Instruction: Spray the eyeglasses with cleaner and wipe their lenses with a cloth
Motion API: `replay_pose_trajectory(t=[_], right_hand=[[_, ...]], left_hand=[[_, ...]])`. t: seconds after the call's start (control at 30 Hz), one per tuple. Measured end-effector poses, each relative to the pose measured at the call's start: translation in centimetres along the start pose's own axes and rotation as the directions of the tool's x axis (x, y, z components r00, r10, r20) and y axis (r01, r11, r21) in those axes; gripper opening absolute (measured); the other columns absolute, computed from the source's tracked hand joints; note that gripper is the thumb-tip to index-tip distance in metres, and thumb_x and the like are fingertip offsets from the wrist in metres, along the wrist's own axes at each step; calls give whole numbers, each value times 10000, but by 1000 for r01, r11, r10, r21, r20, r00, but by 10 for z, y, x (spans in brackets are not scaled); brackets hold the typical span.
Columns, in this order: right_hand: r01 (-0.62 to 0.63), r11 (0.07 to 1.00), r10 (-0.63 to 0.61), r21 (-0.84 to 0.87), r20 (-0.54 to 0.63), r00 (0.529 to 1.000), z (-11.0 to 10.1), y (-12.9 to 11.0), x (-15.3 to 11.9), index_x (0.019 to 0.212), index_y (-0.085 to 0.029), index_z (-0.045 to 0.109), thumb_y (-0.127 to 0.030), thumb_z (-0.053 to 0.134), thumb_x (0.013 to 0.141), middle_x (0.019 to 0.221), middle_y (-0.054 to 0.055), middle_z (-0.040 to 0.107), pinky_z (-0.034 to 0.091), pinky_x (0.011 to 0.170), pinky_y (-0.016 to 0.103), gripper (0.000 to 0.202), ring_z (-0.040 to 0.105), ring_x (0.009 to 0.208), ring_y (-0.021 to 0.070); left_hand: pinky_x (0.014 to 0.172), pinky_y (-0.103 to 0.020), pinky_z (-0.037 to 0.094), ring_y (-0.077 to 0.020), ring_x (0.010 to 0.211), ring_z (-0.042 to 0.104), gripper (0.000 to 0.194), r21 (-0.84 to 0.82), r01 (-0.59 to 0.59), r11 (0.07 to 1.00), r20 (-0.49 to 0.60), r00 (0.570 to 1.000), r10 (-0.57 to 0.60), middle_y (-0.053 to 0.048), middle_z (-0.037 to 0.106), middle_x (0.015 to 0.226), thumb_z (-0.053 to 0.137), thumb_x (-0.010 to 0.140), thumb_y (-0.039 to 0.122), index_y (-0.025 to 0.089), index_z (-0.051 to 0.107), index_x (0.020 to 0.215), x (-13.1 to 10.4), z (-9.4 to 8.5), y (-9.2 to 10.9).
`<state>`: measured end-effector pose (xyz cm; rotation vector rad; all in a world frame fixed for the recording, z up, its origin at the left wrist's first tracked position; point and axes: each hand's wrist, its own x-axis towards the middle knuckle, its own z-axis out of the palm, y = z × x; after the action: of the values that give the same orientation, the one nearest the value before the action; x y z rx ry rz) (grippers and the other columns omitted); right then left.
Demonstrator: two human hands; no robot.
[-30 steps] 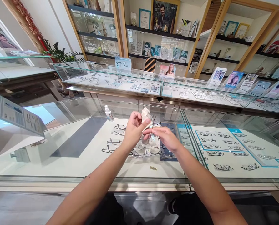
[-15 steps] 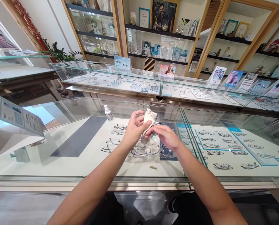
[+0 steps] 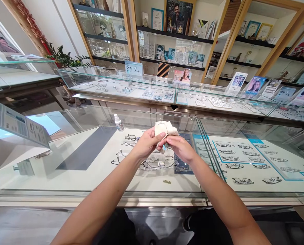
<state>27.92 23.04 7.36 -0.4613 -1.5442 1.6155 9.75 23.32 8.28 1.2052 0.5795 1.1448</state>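
Note:
My left hand (image 3: pixel 146 144) pinches a cream cleaning cloth (image 3: pixel 164 128) above the glass counter (image 3: pixel 65 149). My right hand (image 3: pixel 182 149) meets it from the right and holds a pair of thin-framed glasses (image 3: pixel 167 148), one clear lens showing below the fingers. The cloth is folded over the top of the glasses, hiding much of the frame. Both hands hover over the display case, not touching the glass.
A small white bottle (image 3: pixel 118 123) stands on the counter behind my left hand. Several spectacle frames (image 3: pixel 240 153) lie inside the case. A leaflet stand (image 3: pixel 11 129) sits at the left. Another glass counter (image 3: pixel 167 93) and shelves stand beyond.
The cloth has been spread wider and pulled over the glasses. Both hands have shifted slightly, with the lens now mostly tucked under my fingers.

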Motion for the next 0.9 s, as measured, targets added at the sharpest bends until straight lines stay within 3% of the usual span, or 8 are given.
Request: replay_pose_trajectory(t=[0.3, 0.47, 0.57, 0.7, 0.8, 0.9], right_hand=[[-67, 998, 67, 2, -56, 996, -2, -3, 1, 935, -202, 866, -583, 763, 916, 877, 69, 807, 515, 967, 401, 396, 691, 881, 234], [-22, 999, 25, 35, -105, 994, -5, -5, 3, 892, -210, 850, -580, 758, 900, 892, 71, 816, 491, 1007, 398, 381, 698, 945, 244], [-22, 996, 41, 92, -207, 977, -12, -3, 5, 887, -223, 832, -564, 817, 846, 926, 54, 817, 479, 948, 362, 344, 693, 943, 221], [-42, 993, 80, 108, -375, 924, -23, 5, 9, 893, -226, 814, -525, 929, 724, 974, 23, 806, 445, 852, 314, 362, 674, 926, 183], [-51, 994, 83, 96, -361, 929, -24, 9, 11, 870, -208, 796, -527, 941, 710, 952, 33, 802, 463, 890, 335, 386, 668, 911, 187], [-48, 995, 71, 86, -286, 956, -19, 9, 10, 862, -207, 780, -546, 912, 758, 904, 45, 808, 484, 948, 372, 379, 685, 905, 206]], left_hand=[[496, -254, 543, -117, 465, 571, 439, 89, -63, 994, -82, 994, 70, 6, 664, 625, 939, 815, 460, 158, 695, 1020, 3, 0, 0], [484, -265, 561, -136, 474, 602, 472, 154, -104, 983, -60, 992, 114, -10, 706, 654, 963, 791, 435, 160, 696, 1067, 17, 3, 9], [505, -269, 577, -118, 478, 585, 507, 171, -100, 980, -25, 994, 106, -8, 721, 686, 983, 764, 414, 156, 692, 1089, 27, 5, 15], [600, -262, 606, -150, 630, 689, 541, 149, -117, 982, -39, 991, 124, -46, 775, 814, 1007, 720, 374, 147, 705, 1107, 34, 5, 12], [636, -253, 605, -158, 683, 711, 531, 140, -134, 981, -58, 988, 144, -46, 775, 824, 1015, 700, 352, 146, 713, 1085, 32, 3, 6], [579, -240, 567, -143, 614, 674, 497, 164, -161, 973, -69, 982, 174, -33, 752, 766, 1020, 691, 373, 149, 704, 1003, 27, 2, 3]])
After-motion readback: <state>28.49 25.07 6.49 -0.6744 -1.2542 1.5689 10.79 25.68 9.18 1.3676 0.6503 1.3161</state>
